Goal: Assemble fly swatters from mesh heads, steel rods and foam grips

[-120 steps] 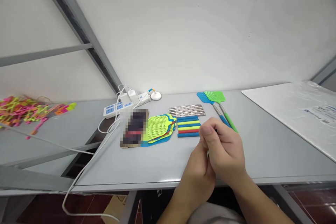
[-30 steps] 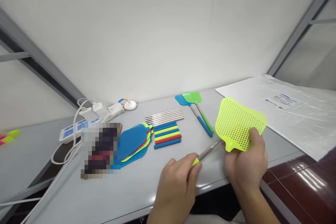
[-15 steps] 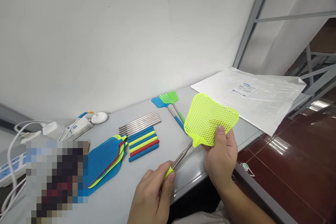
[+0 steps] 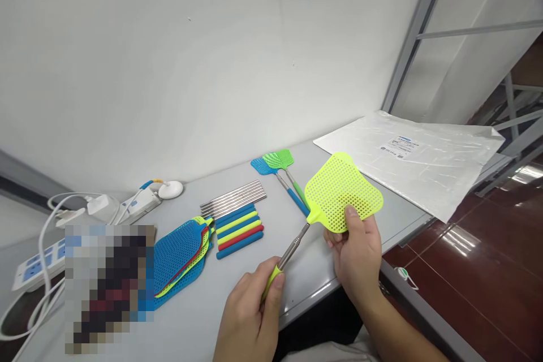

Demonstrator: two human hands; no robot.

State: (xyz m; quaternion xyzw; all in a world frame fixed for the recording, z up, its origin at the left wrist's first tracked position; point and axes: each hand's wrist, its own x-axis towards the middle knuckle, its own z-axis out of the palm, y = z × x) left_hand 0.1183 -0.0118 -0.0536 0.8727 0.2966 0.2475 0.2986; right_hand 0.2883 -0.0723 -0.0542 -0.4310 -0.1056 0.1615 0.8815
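My left hand [image 4: 252, 308] is wrapped round the yellow grip of a fly swatter handle [image 4: 293, 246], whose metal rod points up and right. In my right hand [image 4: 358, 251] is a yellow perforated fly swatter head [image 4: 341, 192], pinched with the thumb on its face. The neck of the head is at the rod's tip; whether they are joined I cannot tell. To the left lie a stack of swatter heads [image 4: 178, 254], blue on top, a row of coloured grips [image 4: 240, 232] and several metal rods [image 4: 233, 198]. A blue swatter [image 4: 264, 166] and a green swatter [image 4: 285, 157] lie behind.
A power strip [image 4: 36, 266] with plugs and white cables stands at the left, near a round white device [image 4: 170, 189]. A blurred-out item [image 4: 110, 288] lies in front of it. A white plastic-wrapped sheet [image 4: 424, 153] covers the right of the grey table [image 4: 190, 322].
At first my hands were clasped together; later they held the yellow head and handle. Since half a second ago, the head has turned so its neck meets the rod's tip. The view has swung right overall.
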